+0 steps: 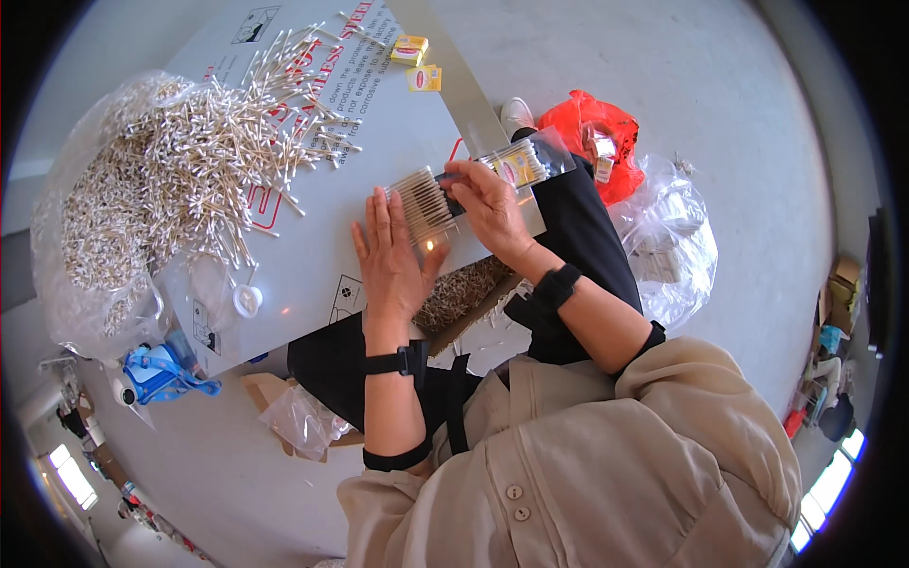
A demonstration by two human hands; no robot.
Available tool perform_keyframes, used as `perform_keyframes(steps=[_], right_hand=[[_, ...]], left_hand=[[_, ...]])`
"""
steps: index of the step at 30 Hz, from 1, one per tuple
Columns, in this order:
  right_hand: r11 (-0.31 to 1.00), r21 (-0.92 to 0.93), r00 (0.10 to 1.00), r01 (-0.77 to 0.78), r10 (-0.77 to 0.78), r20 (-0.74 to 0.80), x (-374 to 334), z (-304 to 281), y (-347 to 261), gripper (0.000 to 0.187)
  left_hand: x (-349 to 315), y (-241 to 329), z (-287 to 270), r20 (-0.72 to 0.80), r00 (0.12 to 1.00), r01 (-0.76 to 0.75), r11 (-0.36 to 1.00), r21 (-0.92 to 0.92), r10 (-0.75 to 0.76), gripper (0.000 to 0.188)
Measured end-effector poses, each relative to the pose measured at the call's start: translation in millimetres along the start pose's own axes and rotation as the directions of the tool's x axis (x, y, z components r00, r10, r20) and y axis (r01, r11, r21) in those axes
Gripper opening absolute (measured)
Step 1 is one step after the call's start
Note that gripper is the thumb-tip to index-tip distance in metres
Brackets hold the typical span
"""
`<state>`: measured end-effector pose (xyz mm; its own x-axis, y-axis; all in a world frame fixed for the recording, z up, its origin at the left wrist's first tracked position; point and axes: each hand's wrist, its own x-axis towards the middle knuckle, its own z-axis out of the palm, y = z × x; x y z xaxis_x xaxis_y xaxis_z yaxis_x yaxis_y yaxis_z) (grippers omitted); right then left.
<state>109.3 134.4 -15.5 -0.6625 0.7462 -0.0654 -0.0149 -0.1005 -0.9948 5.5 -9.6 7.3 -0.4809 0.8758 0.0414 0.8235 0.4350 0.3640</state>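
A neat row of cotton swabs [423,205] lies side by side near the table's right edge. My left hand [383,260] rests along its left side, fingers stretched out and thumb toward the row's near end. At the row's right, my right hand [488,210] has its fingers bent in a pinch on the near end of a clear plastic bag [552,151]. Inside that bag are more swabs and a yellow card [516,169]. The right fingertips partly hide the bag's edge. A big heap of loose cotton swabs [189,170] spills from a clear sack at the left.
Two small yellow packets [410,50] lie at the table's far edge. A white round cap [247,301] sits near the heap, above a blue strapped bottle [156,374]. On the floor at right are a red bag [606,137] and a clear bag [672,241]. A box of swabs [464,293] stands below the table edge.
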Motion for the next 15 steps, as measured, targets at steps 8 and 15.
perform_keyframes(steps=[8, 15], right_hand=[[0.798, -0.533, 0.959, 0.282, -0.228, 0.167, -18, -12, -18, 0.012], [0.678, -0.638, 0.929, 0.366, -0.307, 0.206, -21, -6, -13, 0.012]], left_hand=[[-12, 8, 5, 0.056, 0.998, -0.043, 0.996, 0.081, 0.038, 0.091], [-13, 7, 7, 0.05, 0.997, -0.066, 0.993, 0.099, 0.061, 0.091]])
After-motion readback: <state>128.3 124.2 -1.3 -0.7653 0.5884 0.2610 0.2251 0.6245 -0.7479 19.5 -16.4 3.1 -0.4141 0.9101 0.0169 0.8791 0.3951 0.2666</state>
